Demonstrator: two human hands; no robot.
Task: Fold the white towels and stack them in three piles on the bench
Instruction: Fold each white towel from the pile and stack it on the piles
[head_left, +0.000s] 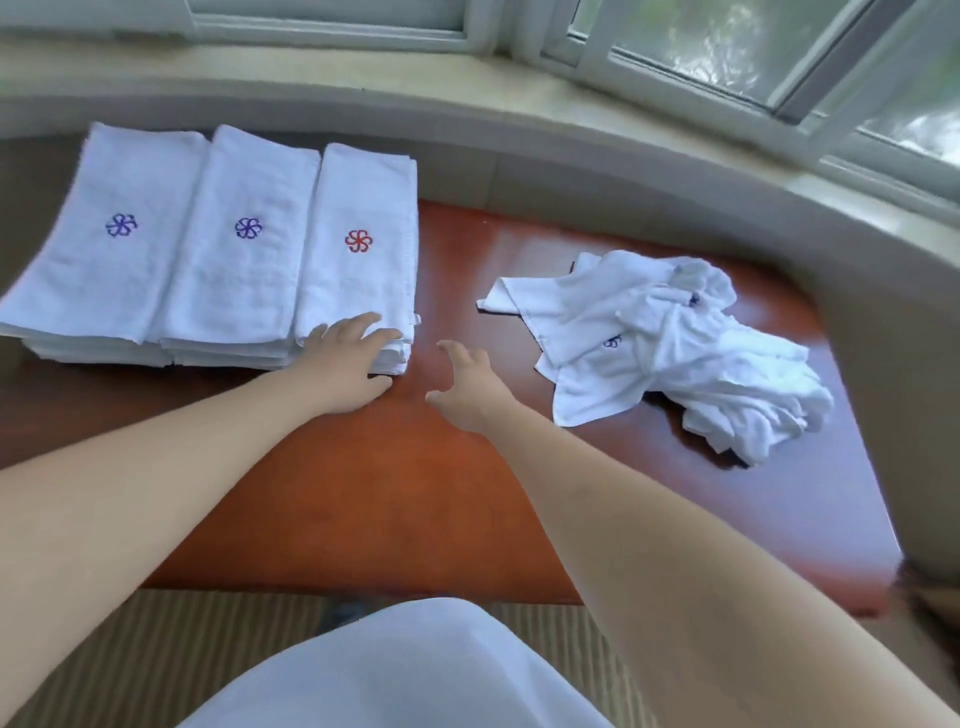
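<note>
Three piles of folded white towels lie side by side at the left of the reddish wooden bench (415, 493): the left pile (98, 249) and the middle pile (239, 249) carry a blue flower logo on top, the right pile (363, 234) a red one. My left hand (348, 358) rests flat on the near end of the right pile, thumb against its front edge. My right hand (465, 384) hovers over bare wood just right of that pile, fingers spread and holding nothing. A crumpled heap of unfolded white towels (675, 343) lies at the right of the bench.
A pale stone window ledge (519, 109) curves behind and to the right of the bench, with window frames above it. A striped floor (156, 649) lies below the bench's front edge. My white garment (410, 670) fills the bottom centre.
</note>
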